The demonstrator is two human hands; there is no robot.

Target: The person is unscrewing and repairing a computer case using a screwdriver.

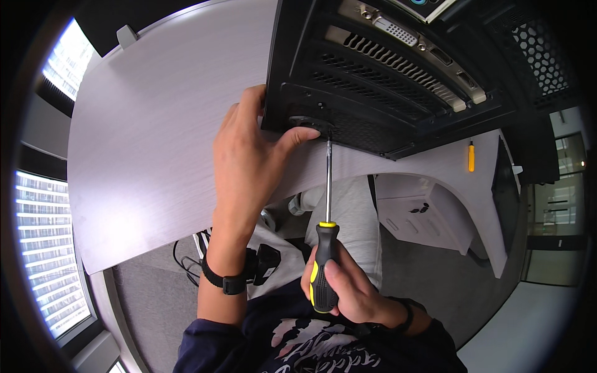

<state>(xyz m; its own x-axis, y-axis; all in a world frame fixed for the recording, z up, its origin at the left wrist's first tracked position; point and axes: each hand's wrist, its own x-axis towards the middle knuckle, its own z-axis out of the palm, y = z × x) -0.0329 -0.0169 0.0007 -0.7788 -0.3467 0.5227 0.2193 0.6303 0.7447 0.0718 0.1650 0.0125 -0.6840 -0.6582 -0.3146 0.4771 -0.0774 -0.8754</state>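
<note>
The black computer case (359, 116) stands on the desk with its rear side towards me. Metal expansion-slot brackets (410, 65) and a white DVI port (396, 31) show on that side. My left hand (254, 135) grips the case's lower left corner, fingers around the edge and thumb by a round black part (310, 122). In my right hand (343, 282) is a screwdriver with a black and yellow handle (325, 270). Its long steel shaft (329, 182) points up to the case's lower edge, just right of my left thumb. What its tip meets is too dark to tell.
A pale wood-grain desk (154, 140) curves around me. On its right part lie a yellow-handled screwdriver (471, 157) and a dark flat panel (506, 177). A drawer cabinet (424, 214) stands beneath. Black cables (186, 261) hang below the left part, above a grey floor.
</note>
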